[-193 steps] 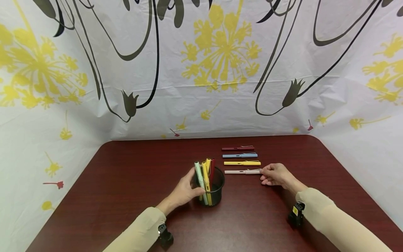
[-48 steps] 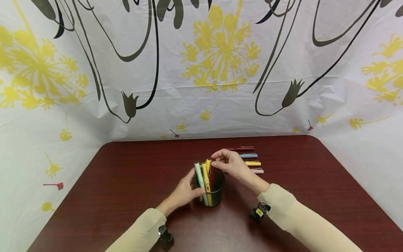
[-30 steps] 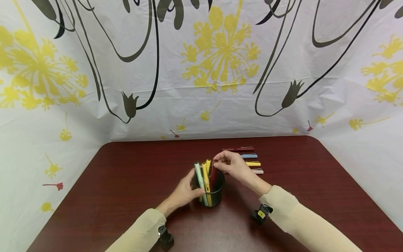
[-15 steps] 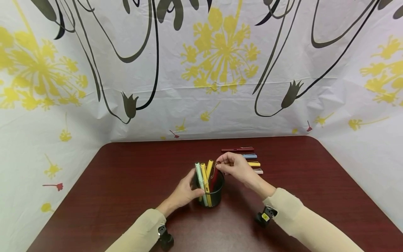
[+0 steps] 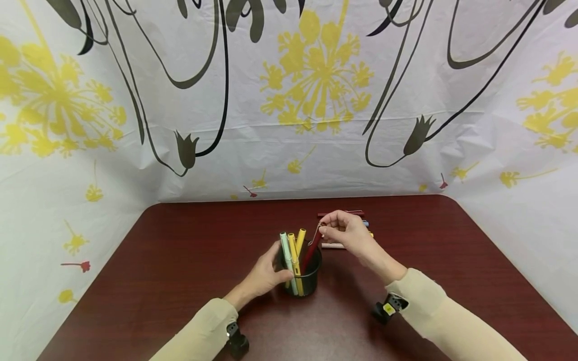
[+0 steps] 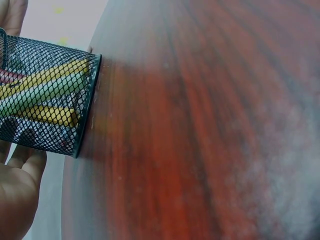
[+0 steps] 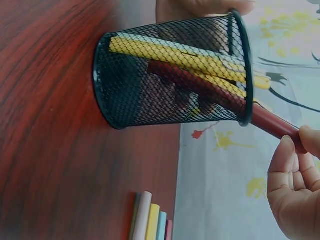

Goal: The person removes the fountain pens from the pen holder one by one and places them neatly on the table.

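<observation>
Left hand (image 5: 264,273) grips mesh cup (image 5: 311,287), upright on surface (image 5: 180,260); right hand (image 5: 349,233) pinches dark red pen (image 5: 311,253) near upper end, pen tilted, lower end inside cup. Beside it, inside cup: yellow and pale green pens (image 5: 295,253). Right of cup, row of pens (image 7: 152,222). Apparent risk: slanted pen snagging cup, toppling it should left hand slacken.

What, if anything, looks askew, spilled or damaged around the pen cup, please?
Nothing spilled or damaged stands out. The mesh cup stands upright, held by the left hand; one red pen leans, but the right hand pinches its upper end. The loose pens lie side by side.
</observation>
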`<state>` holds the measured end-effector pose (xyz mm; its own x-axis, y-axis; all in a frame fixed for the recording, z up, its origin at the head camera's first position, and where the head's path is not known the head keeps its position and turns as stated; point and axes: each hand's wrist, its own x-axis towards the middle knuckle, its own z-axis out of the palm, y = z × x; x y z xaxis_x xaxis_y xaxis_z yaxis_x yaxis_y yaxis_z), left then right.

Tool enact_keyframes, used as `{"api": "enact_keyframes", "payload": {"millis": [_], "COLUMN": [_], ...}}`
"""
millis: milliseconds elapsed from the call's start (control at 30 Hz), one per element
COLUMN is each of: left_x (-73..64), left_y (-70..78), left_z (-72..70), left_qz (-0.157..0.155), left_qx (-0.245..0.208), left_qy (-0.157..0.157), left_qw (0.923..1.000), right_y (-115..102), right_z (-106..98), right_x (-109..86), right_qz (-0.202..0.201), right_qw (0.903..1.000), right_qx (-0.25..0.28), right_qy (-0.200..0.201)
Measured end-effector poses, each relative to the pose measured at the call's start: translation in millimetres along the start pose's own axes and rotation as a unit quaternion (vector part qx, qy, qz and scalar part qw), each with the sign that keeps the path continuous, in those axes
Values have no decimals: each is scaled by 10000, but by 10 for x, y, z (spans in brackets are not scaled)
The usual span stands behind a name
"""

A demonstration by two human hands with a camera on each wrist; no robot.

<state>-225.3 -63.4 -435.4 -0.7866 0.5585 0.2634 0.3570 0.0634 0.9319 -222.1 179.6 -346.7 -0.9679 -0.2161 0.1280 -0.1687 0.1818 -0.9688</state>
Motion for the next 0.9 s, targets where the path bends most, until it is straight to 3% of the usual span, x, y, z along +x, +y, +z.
{"api": "enact_keyframes", "payload": {"millis": [167,433,533,700,900], "left_x": [-2,0,2,2,3], "left_y": [0,-10,-16,-23,-33], "left_z": [1,-3,-1,4,-11], "left_qz": [-1,-42,-14,46,33], "left_qx": [11,18,-36,-136,-29], "left_qy": [-2,-9,-21,-47,-33], "left_qw": [10000,10000,10000,9999,10000], "right_y": [-37,-70,-58,16,187], "right_z": [-96,-271,-350,-506,-713], "right_x": [-19,-79,-118,-195,-349], "right_qz": [-144,-137,-116,-177,319], "right_qw": [9994,9899,9819,9600,9441], "right_qx": [58,1107,1624,2544,2946], "right_qy": [325,880,973,1153,1447]}}
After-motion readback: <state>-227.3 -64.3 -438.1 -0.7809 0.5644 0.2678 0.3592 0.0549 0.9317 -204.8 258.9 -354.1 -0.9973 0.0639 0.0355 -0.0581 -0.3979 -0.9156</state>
